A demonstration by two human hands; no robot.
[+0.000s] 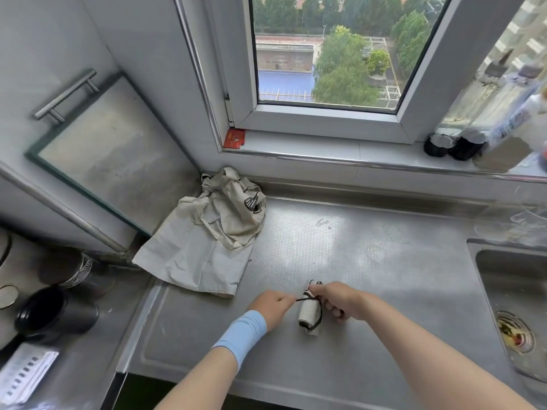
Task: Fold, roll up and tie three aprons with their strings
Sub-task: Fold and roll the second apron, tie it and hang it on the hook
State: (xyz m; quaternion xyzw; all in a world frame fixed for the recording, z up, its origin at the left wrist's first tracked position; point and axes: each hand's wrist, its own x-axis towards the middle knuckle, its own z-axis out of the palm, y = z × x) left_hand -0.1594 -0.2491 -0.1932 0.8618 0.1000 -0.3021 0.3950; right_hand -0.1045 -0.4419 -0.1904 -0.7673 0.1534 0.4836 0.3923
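Pull the string (305,298), pinched by left hand (270,307) and gripped by right hand (337,300), evenly tight across the rolled apron (307,314).

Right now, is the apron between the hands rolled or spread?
Rolled: the apron is a small tight roll with a dark string around it, the string held by the left hand and right hand.

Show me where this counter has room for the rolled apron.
Widest bare patch: the counter between the loose aprons and the sink, beyond the rolled apron gripped by the right hand, its string pinched by the left hand. The counter's front strip is bare too. Crowded: the dark canisters at far left.
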